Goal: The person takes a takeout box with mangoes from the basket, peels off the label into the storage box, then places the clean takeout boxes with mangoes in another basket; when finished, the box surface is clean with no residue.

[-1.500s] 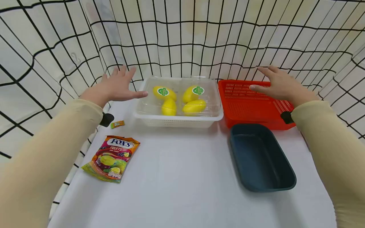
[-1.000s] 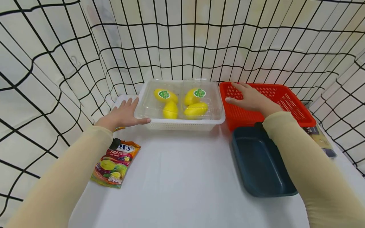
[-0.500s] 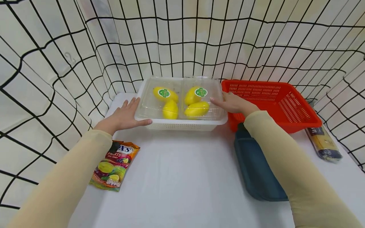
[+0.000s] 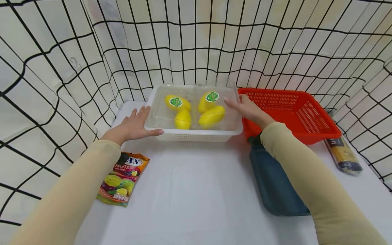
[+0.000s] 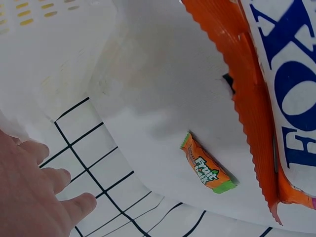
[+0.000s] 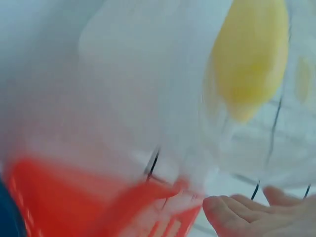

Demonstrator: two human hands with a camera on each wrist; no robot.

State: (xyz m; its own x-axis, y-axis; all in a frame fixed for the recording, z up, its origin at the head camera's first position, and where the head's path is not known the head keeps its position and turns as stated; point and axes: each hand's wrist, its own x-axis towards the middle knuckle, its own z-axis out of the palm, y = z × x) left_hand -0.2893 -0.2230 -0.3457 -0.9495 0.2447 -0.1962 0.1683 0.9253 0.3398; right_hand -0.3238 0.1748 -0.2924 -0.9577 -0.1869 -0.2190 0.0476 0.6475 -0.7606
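Note:
A white basket (image 4: 196,136) at the back holds clear plastic packs (image 4: 194,102) with several yellow fruits (image 4: 182,118), some bearing green labels. My left hand (image 4: 131,126) lies spread at the basket's left side, its thumb along the front-left rim. Over the right side of the right-hand clear pack (image 4: 228,95) comes my right hand (image 4: 251,109), thumb on top and fingers at the outer side, gripping it. That pack tilts, its right side raised. In the right wrist view, a blurred yellow fruit (image 6: 252,59) shows above my fingers (image 6: 232,210).
A red basket (image 4: 291,110) stands right of the white one, and a dark blue tray (image 4: 272,180) lies partly under my right forearm. A candy bag (image 4: 120,180) and small wrapped candy (image 5: 207,169) are at left, a yellow packet (image 4: 344,154) at far right. Black wire mesh (image 4: 196,47) surrounds the table.
My right hand has moved left from over the red basket to the clear pack, whose right side has risen. My left hand has come down to the white basket's left side.

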